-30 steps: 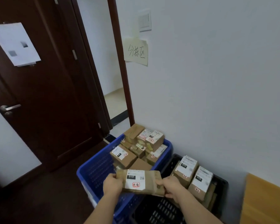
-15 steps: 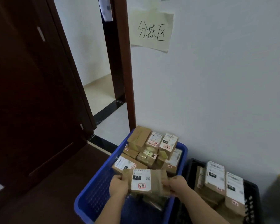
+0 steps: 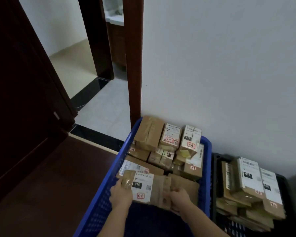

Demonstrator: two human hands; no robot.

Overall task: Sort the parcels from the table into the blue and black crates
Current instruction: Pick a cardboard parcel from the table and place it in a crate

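Both forearms reached up from the bottom edge of the head view, the left from about 6 o'clock and the right from about 5 o'clock, converging toward the middle. The left hand point(image 3: 121, 194) sat at 9 o'clock of the held parcel point(image 3: 149, 189), fingers curled round its left end, back of the hand facing the camera. The right hand point(image 3: 179, 196) gripped the parcel's 4 o'clock edge, fingers curled over it, wrist bare.

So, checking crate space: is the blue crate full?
No. Blue crate has parcels stacked at its far end, but its near floor shows bare.
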